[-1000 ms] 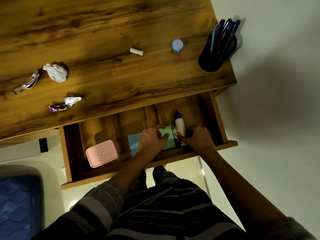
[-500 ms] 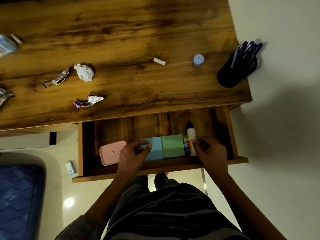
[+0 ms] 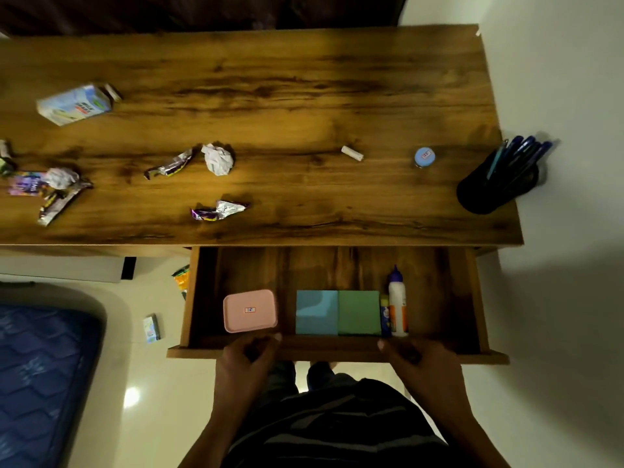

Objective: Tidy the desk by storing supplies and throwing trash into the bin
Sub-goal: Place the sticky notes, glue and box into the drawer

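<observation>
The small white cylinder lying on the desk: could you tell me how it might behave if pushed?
The white cylinder lies on its side on the bare desk, so it would probably roll. It looks small, likely light.

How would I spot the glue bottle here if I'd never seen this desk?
Find the open drawer under the desk's right end. Along its front lies a row: blue pad, green pad, then the glue bottle rightmost. It alone is white and slim, with a blue pointed cap.

drawer [image 3: 472, 298] rear & right open, desk [image 3: 304, 96] back bare, wrappers [image 3: 217, 211] front-left
</observation>
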The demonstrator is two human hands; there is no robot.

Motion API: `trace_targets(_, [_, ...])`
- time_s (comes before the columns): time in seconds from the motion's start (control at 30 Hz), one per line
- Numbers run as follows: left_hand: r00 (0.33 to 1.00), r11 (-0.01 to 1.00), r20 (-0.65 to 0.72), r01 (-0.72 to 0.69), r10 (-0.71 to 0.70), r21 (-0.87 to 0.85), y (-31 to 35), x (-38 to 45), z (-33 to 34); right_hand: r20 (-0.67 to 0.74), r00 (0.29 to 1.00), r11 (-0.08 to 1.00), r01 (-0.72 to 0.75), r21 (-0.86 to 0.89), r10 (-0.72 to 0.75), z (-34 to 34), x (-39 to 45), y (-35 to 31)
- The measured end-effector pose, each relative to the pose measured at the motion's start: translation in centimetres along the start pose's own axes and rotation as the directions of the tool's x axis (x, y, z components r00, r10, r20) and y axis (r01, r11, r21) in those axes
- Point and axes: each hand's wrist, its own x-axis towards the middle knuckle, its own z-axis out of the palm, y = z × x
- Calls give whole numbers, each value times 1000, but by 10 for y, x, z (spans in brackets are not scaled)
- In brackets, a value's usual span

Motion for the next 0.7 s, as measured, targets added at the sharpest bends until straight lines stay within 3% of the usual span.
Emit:
trace_targets(0.1, [966, 969, -183, -145, 182, 199, 0, 12, -3, 45, 998, 998, -51, 32, 50, -4, 7, 6])
trace_targets(0.17, [938, 930, -247, -155, 245, 334, 2, 31, -2, 77, 994, 991, -83, 104, 75, -6, 11, 9])
trace_targets(0.3, [952, 839, -257, 0, 166, 544, 16, 68, 8, 101, 990, 982, -115, 149, 101, -4, 16, 10])
trace_targets(0.43, [981, 750, -193, 145, -23, 645, 25, 90, 18, 118, 986, 988, -130, 86, 120, -4, 18, 10])
trace_targets(0.57, [987, 712, -143, 156, -79, 684, 18, 95, 27, 121, 983, 989, -144, 31, 140, -4, 15, 2])
trace_targets(0.7, [995, 673, -101, 91, -25, 734, 17, 97, 24, 104, 985, 991, -135, -21, 136, -5, 13, -4])
